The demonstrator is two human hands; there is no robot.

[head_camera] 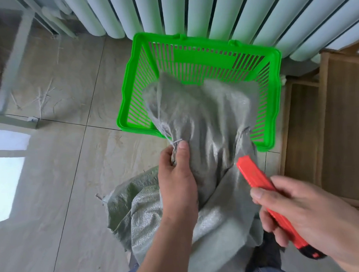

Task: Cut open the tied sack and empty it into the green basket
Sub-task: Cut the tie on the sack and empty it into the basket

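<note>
Left hand closed around a bunched corner of the grey woven sack, thumb pressed on top, with pale tie string emerging between thumb and fingers; the pinch sits just outside the near rim of the green basket. Right hand wrapped around the rear half of an orange utility knife, thumb laid along its upper face and fingers curled beneath, the black tail of the handle protruding below the palm; whether a blade is extended cannot be told. The front end of the knife lies against the sack fabric near the basket's near right corner. The sack drapes from the person's lap over the near rim, and its far portion rests inside the basket, covering much of the slotted floor; a second gathered corner stands at the near right rim. A greener woven sack lies on the floor beside the left forearm. The basket stands on pale tiled floor strewn with dry stalks, its far rim just in front of a white column radiator. Wooden frames stand to the basket's right, and a grey metal frame occupies the far left.
</note>
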